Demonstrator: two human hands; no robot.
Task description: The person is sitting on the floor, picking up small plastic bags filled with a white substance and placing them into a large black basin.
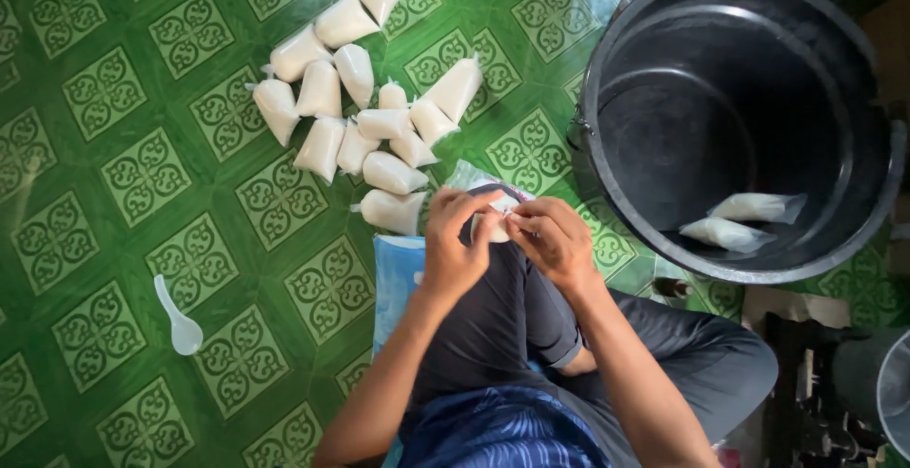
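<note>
Your left hand (453,240) and right hand (553,238) pinch one small filled bag (493,225), fingers closed. Fifteen bags (360,98) lie on the floor (two (744,220) inside the black bucket (664,13)).

Glossy green patterned floor (142,174); smooth black plastic bucket (607,60); clear plastic pouches (360,98).

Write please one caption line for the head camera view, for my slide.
Both hands, left and right, pinch a small white filled bag over the knee, beside a pile of bags and a black bucket.
</note>
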